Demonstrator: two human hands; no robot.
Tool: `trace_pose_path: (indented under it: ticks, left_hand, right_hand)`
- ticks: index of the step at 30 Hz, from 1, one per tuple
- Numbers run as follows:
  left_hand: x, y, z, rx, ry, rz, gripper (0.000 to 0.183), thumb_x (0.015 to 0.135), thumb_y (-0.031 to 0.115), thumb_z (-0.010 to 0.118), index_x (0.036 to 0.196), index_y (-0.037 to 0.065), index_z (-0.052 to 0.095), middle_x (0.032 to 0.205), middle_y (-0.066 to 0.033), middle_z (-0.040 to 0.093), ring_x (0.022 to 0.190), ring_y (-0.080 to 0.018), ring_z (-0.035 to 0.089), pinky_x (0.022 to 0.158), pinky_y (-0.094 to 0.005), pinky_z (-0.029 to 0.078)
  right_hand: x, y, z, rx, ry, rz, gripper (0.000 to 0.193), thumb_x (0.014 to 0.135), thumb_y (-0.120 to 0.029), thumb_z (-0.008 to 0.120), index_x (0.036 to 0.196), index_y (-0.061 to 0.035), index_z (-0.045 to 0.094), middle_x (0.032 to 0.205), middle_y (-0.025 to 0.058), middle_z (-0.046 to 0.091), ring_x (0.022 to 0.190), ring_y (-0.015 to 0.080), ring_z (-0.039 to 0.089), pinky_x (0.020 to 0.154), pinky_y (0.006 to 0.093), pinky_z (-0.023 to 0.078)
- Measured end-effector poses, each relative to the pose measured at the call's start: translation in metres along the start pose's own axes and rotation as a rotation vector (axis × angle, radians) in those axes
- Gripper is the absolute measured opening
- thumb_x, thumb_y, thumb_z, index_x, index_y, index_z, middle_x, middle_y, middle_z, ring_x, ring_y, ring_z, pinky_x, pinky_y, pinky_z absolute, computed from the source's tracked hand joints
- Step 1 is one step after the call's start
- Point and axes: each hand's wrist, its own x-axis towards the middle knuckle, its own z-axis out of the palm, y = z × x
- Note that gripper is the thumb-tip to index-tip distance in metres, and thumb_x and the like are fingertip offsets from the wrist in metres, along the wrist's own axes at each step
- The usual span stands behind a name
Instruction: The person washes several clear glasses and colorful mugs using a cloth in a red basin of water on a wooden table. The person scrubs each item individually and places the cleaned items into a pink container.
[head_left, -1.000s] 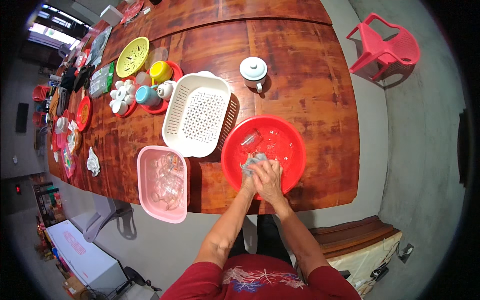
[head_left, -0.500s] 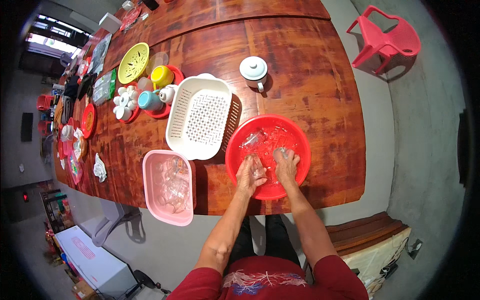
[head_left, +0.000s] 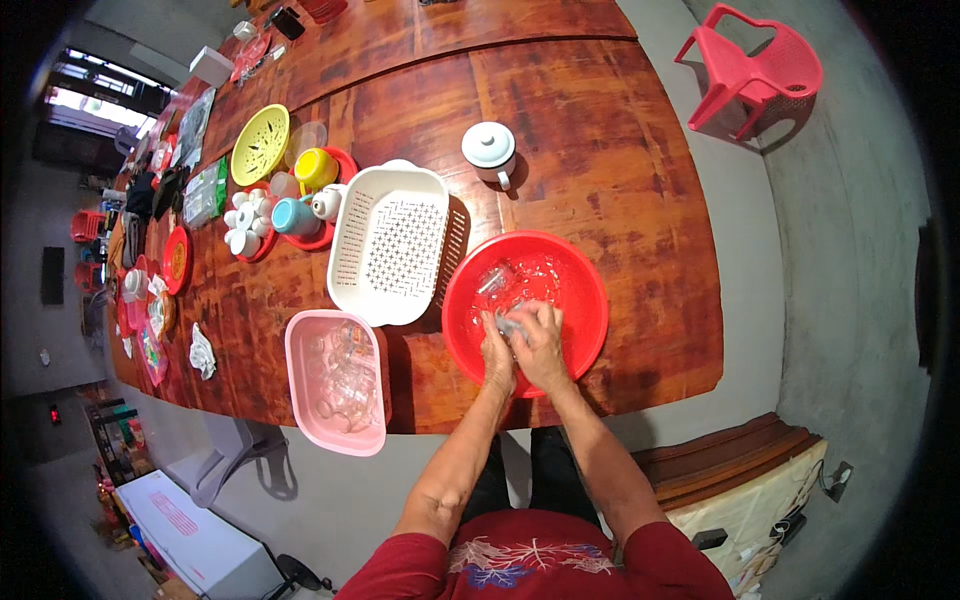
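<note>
A red round basin (head_left: pixel 580 275) with water stands on the wooden table (head_left: pixel 620 170) near its front edge. Both my hands are inside it, close together. My left hand (head_left: pixel 496 350) and my right hand (head_left: pixel 541 340) hold a small clear glass item (head_left: pixel 511 324) between them. Another clear glass piece (head_left: pixel 494 280) lies in the water farther in. To the left of the basin sits a white perforated basket (head_left: pixel 390 240), and a pink tub (head_left: pixel 305 350) holding clear glassware stands at the table's front edge.
A white lidded pot (head_left: pixel 489 149) stands behind the basin. Red trays with cups (head_left: pixel 300 200), a yellow strainer (head_left: pixel 259 145) and many small items crowd the table's left side. A red plastic chair (head_left: pixel 755 70) is at the far right, and a wooden bench (head_left: pixel 720 470) is behind me.
My hands, apart in the basin half a second ago, have come together again around the clear glass item near the basin's front.
</note>
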Motion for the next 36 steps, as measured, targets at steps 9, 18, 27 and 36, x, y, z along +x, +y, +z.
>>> trace_pose_path:
  ticks: [9,18,27,36]
  left_hand:
    - [-0.018,0.027,-0.012,0.366,-0.463,0.461,0.058,0.065,0.012,0.081,0.103,0.005,0.039,0.088,-0.0077,0.059,0.082,-0.0112,0.057,0.072,-0.0267,0.048]
    - [0.004,0.023,-0.023,0.149,-0.276,0.323,0.033,0.082,0.018,0.066,0.105,0.008,0.045,0.097,-0.0062,0.059,0.080,-0.0143,0.059,0.068,-0.0312,0.052]
    - [-0.004,0.033,-0.016,0.014,-0.111,0.049,0.033,0.088,0.042,0.054,0.106,0.015,0.050,0.092,0.0004,0.054,0.077,-0.0137,0.057,0.060,-0.0310,0.051]
    - [-0.013,0.025,-0.003,-0.202,-0.329,-0.053,0.035,0.084,0.043,0.060,0.103,0.015,0.051,0.090,-0.0014,0.056,0.077,-0.0162,0.057,0.066,-0.0313,0.050]
  right_hand:
    - [0.052,0.037,-0.029,0.740,-0.548,0.623,0.019,0.082,-0.009,0.059,0.099,0.0002,0.061,0.081,0.0028,0.062,0.069,0.0087,0.058,0.058,0.0212,0.047]
    - [-0.002,0.077,0.014,-0.643,0.063,-0.044,0.024,0.073,-0.002,0.062,0.096,-0.0077,0.062,0.076,0.0119,0.062,0.072,0.0306,0.060,0.067,0.0370,0.047]
    - [-0.018,0.041,-0.015,0.361,-0.137,0.290,0.026,0.073,0.000,0.057,0.098,0.0014,0.056,0.096,0.0131,0.053,0.088,0.0259,0.057,0.077,0.0338,0.046]
    - [0.001,0.008,-0.017,0.237,0.043,0.232,0.025,0.076,-0.002,0.053,0.100,-0.0006,0.058,0.092,0.0134,0.054,0.086,0.0261,0.056,0.077,0.0338,0.045]
